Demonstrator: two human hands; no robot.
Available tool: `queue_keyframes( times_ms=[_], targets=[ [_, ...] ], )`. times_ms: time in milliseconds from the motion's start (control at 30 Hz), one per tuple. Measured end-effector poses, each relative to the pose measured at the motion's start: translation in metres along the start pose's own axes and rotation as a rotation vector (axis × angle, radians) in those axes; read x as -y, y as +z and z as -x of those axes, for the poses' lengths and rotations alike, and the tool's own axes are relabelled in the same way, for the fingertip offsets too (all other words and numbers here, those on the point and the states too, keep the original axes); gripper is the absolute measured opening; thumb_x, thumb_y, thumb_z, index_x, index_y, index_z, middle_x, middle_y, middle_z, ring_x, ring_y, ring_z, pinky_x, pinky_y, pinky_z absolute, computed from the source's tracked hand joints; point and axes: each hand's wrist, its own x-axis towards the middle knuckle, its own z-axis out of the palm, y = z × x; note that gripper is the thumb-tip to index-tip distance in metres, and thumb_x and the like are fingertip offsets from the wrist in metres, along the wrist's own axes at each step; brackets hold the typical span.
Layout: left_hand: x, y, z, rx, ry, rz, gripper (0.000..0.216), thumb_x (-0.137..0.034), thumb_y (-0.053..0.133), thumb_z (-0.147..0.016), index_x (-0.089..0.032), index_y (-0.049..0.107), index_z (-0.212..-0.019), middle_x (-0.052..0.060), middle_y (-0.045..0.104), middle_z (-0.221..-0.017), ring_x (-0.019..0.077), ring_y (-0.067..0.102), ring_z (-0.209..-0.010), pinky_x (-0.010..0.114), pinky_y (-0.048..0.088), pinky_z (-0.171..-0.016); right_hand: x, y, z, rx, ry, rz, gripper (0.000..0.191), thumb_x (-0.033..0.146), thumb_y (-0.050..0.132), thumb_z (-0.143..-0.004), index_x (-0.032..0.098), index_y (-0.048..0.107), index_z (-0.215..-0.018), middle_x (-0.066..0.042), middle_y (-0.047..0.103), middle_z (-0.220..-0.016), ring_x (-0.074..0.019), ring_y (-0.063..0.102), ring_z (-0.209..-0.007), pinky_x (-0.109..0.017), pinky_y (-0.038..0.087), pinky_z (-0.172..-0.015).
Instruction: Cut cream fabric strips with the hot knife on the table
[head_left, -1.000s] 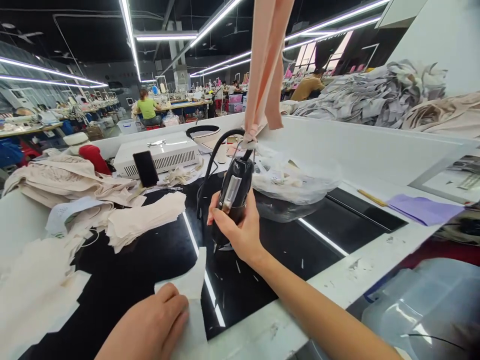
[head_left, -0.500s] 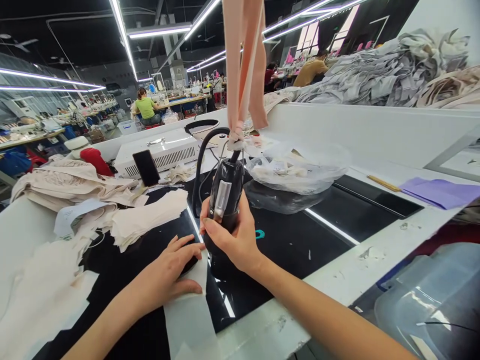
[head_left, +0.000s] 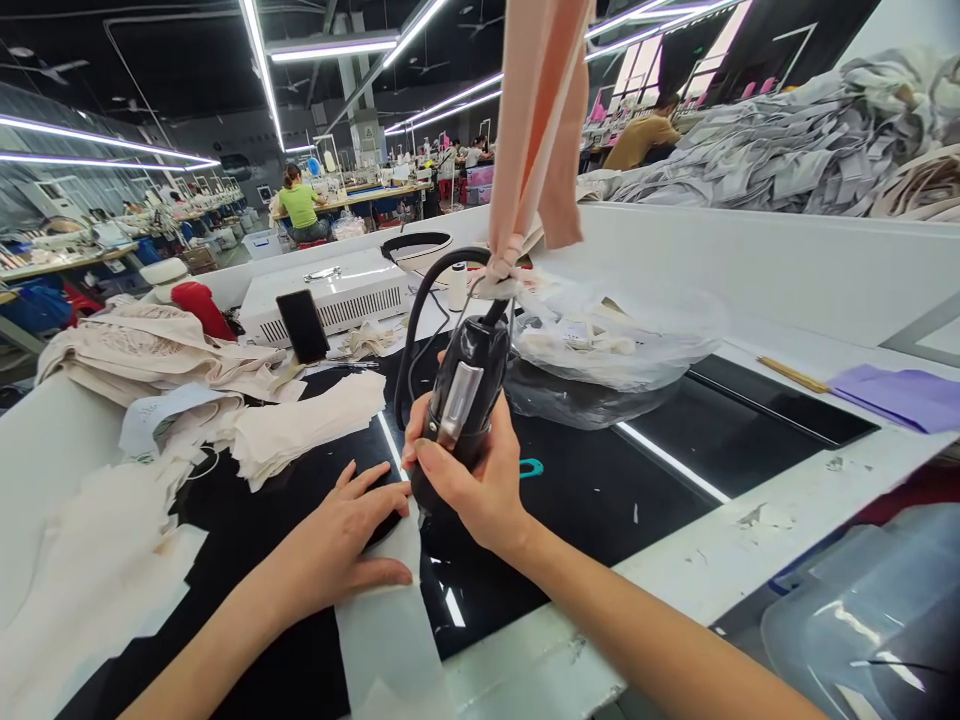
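Note:
My right hand is wrapped round a black corded power tool with a silver switch lever on its side. The tool leans, its top to the right, and its lower end is beside a pale fabric strip. A pink cloth strip is tied to its top and runs up out of view. My left hand lies on the pale strip with fingers spread, fingertips close to the tool. Part of a dark object shows under the left fingers; I cannot make out what it is.
Stacked cream fabric pieces and heaped cloth lie to the left. A phone leans against a white vented box. Behind the tool sits a clear plastic bag. A teal loop and purple cloth are on the right.
The tool has tilted further, its top now leaning right, and the hanging pink strip has shifted right. The whole view has shifted slightly. My left hand keeps its place on the pale strip.

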Motion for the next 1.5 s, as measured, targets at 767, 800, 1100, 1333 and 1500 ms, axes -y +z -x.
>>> queue_keyframes(
  times_ms=[767, 800, 1100, 1333, 1500],
  targets=[
    [-0.0067, -0.0031, -0.0057, 0.088, -0.059, 0.038, 0.031, -0.035, 0.077, -0.091, -0.027, 0.053, -0.110, 0.004, 0.059, -0.145, 0.0302, 0.029, -0.154, 0.066, 0.013, -0.126, -0.0016, -0.0062, -0.0029, -0.037, 0.005, -0.004, 0.039, 0.020, 0.071, -0.081, 0.027, 0.050, -0.112, 0.005, 0.063, -0.082, -0.0120, 0.060, -0.059, -0.029, 0.055, -0.058],
    [-0.0063, -0.0028, -0.0055, 0.093, -0.067, 0.043, 0.031, -0.035, 0.077, -0.091, -0.027, 0.053, -0.109, 0.004, 0.059, -0.145, 0.0301, 0.029, -0.154, 0.066, 0.013, -0.126, -0.0022, -0.0059, -0.0030, -0.042, 0.008, -0.004, 0.039, 0.021, 0.072, -0.080, 0.027, 0.050, -0.112, 0.005, 0.063, -0.082, -0.0120, 0.060, -0.059, -0.029, 0.055, -0.058],
    [-0.0047, -0.0028, -0.0045, 0.085, -0.090, 0.064, 0.032, -0.038, 0.078, -0.089, -0.028, 0.055, -0.110, 0.003, 0.056, -0.149, 0.0306, 0.030, -0.153, 0.068, 0.011, -0.126, -0.0011, -0.0010, -0.0025, -0.043, -0.005, -0.004, 0.037, 0.020, 0.071, -0.080, 0.026, 0.051, -0.110, 0.005, 0.062, -0.084, -0.0119, 0.060, -0.060, -0.030, 0.056, -0.059],
    [-0.0062, -0.0046, -0.0050, 0.084, -0.093, 0.069, 0.032, -0.038, 0.078, -0.089, -0.027, 0.057, -0.111, 0.005, 0.055, -0.149, 0.0330, 0.031, -0.152, 0.069, 0.012, -0.125, -0.0028, -0.0014, -0.0006, -0.048, -0.001, 0.011, 0.039, 0.022, 0.072, -0.080, 0.027, 0.051, -0.113, 0.004, 0.062, -0.085, -0.0124, 0.060, -0.060, -0.031, 0.056, -0.059],
    [-0.0052, -0.0034, -0.0045, 0.074, -0.092, 0.075, 0.034, -0.038, 0.079, -0.089, -0.027, 0.057, -0.113, 0.005, 0.056, -0.149, 0.0327, 0.032, -0.152, 0.069, 0.011, -0.125, -0.0045, -0.0018, -0.0005, -0.041, -0.015, 0.019, 0.040, 0.022, 0.071, -0.081, 0.027, 0.051, -0.115, 0.004, 0.062, -0.086, -0.0122, 0.060, -0.061, -0.031, 0.056, -0.059]
  ],
)
